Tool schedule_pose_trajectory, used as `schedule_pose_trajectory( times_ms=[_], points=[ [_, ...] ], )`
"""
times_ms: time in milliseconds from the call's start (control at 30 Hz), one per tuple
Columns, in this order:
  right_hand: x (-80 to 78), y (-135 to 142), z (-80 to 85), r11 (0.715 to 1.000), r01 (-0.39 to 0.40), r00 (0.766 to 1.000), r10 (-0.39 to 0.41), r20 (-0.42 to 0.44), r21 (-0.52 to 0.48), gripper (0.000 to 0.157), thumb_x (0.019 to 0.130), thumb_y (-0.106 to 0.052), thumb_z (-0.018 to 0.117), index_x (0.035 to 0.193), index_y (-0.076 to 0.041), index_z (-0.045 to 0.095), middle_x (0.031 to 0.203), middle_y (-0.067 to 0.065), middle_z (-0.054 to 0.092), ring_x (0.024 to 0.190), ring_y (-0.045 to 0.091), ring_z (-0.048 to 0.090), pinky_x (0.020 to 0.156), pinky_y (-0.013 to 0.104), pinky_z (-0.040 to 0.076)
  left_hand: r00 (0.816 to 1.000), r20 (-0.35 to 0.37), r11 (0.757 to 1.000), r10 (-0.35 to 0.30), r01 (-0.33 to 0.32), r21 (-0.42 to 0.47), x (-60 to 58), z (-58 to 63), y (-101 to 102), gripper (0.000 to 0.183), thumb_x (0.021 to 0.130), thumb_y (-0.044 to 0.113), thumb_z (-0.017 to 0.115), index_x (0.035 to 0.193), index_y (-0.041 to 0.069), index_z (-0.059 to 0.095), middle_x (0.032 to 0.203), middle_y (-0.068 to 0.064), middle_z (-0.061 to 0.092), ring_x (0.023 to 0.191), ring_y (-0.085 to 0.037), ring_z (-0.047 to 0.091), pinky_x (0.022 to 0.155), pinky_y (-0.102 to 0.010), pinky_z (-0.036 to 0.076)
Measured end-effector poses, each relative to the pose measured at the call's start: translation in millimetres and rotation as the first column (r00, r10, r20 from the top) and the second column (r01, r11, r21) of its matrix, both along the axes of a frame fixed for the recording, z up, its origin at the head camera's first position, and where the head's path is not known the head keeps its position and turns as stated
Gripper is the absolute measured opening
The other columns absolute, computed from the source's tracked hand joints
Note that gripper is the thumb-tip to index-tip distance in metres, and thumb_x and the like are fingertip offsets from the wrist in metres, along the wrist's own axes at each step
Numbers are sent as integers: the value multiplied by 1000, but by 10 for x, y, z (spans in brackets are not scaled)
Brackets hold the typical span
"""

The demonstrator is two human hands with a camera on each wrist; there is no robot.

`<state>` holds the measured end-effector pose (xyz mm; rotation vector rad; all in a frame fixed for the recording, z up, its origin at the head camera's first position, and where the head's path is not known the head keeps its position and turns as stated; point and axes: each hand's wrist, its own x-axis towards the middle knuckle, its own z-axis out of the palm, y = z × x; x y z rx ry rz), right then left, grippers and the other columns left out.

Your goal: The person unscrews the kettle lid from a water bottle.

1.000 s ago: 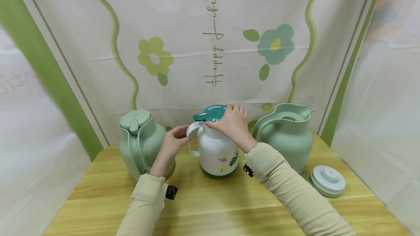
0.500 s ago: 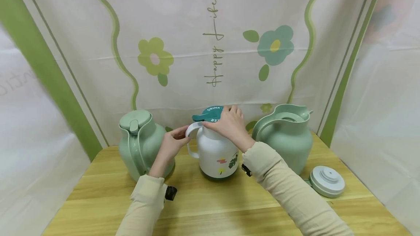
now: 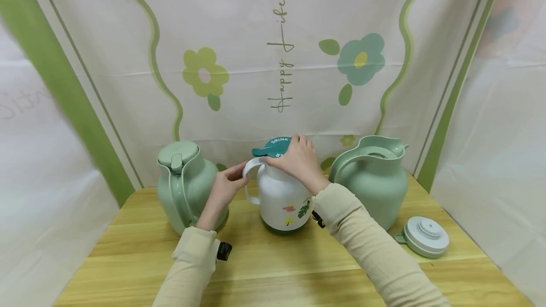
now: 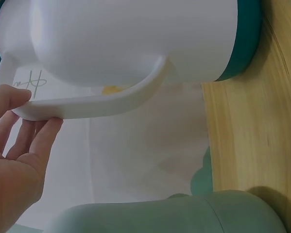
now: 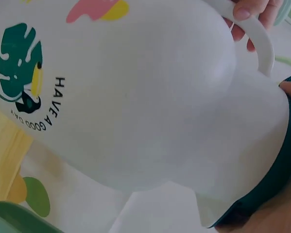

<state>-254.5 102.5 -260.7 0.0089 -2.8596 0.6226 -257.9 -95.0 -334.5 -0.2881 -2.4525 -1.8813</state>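
Observation:
A white jug (image 3: 281, 198) with a teal base and a printed leaf and bird stands upright mid-table. My left hand (image 3: 223, 188) pinches its white handle (image 4: 101, 104) near the upper bend, thumb on one side and fingertips on the other. Over the teal lid (image 3: 275, 147), lettered "DRINK", my right hand (image 3: 298, 160) spans from the near rim to the far side and grips it. The lid's lever (image 3: 261, 151) points left above the handle. My right hand covers the lid's right part. In the right wrist view, the teal rim (image 5: 276, 179) sits at the white neck.
A green jug with its lid on (image 3: 187, 188) stands to the left, close to my left hand. Another green jug (image 3: 375, 184), its mouth uncovered, is at the right. Its upturned lid (image 3: 426, 236) lies on the wooden table (image 3: 273, 269). A patterned cloth (image 3: 247, 98) hangs behind.
My right hand has shifted slightly left over the lid, hiding more of its lettering. My left hand keeps its pinch on the handle. The white jug stays in nearly the same place.

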Motion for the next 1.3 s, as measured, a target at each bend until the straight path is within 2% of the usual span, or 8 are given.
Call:
schedule_pose_trajectory(
  times_ms=[267, 500, 867, 967, 1100, 1200, 1300],
  points=[
    [-50, 92, 24, 995, -75, 997, 77, 32, -60, 103, 72, -63, 68, 141, 5, 35, 137, 21, 40, 125, 33, 39, 106, 46, 40, 1000, 15, 1000, 14, -14, -20, -13, 5, -2, 44, 90, 7, 64, 132, 12, 58, 130, -15, 61, 119, -30, 59, 98, -39, 51],
    [-94, 150, 51, 989, -148, 988, 149, 50, -31, 101, 72, -63, 68, 140, 5, 36, 136, 21, 40, 122, 32, 39, 102, 46, 43, 1000, 19, 1000, 15, -15, -17, -28, -6, -3, 43, 90, 7, 64, 132, 12, 58, 131, -14, 60, 120, -30, 59, 98, -38, 51],
    [-162, 297, 128, 956, -292, 946, 294, 136, -37, 97, 77, -53, 68, 146, 3, 29, 145, 22, 33, 129, 35, 36, 103, 51, 42, 999, 29, 999, 34, -33, -43, -19, 21, 23, 44, 89, 7, 64, 133, 12, 58, 130, -14, 62, 116, -28, 60, 96, -36, 52],
    [-116, 288, 157, 957, -290, 946, 286, 153, 5, 96, 80, -52, 66, 147, 4, 27, 148, 24, 30, 132, 37, 34, 105, 52, 41, 999, 28, 998, 30, -29, -51, -8, 34, 35, 45, 89, 6, 64, 133, 12, 57, 130, -15, 62, 116, -28, 60, 95, -35, 53],
    [-1, 178, 188, 972, -226, 963, 213, 164, 65, 103, 79, -59, 65, 149, 4, 23, 149, 27, 27, 136, 39, 32, 109, 52, 38, 999, 35, 999, 27, -26, -22, -6, 32, 29, 45, 90, 6, 63, 134, 10, 57, 131, -16, 60, 118, -30, 58, 95, -34, 52],
    [59, 92, 205, 984, -157, 977, 143, 160, 80, 106, 77, -65, 65, 148, 4, 25, 146, 29, 30, 134, 41, 32, 110, 50, 36, 999, 34, 1000, 26, -26, -12, -12, 28, 21, 44, 90, 6, 63, 133, 10, 57, 131, -16, 61, 119, -30, 58, 96, -34, 52],
    [73, 42, 207, 990, -112, 985, 99, 143, 86, 104, 76, -65, 66, 144, 5, 31, 140, 29, 38, 128, 39, 37, 107, 48, 39, 999, 34, 1000, 12, -11, -16, -21, 14, 1, 44, 90, 7, 63, 134, 11, 56, 131, -15, 61, 119, -28, 58, 97, -34, 51]
  ],
)
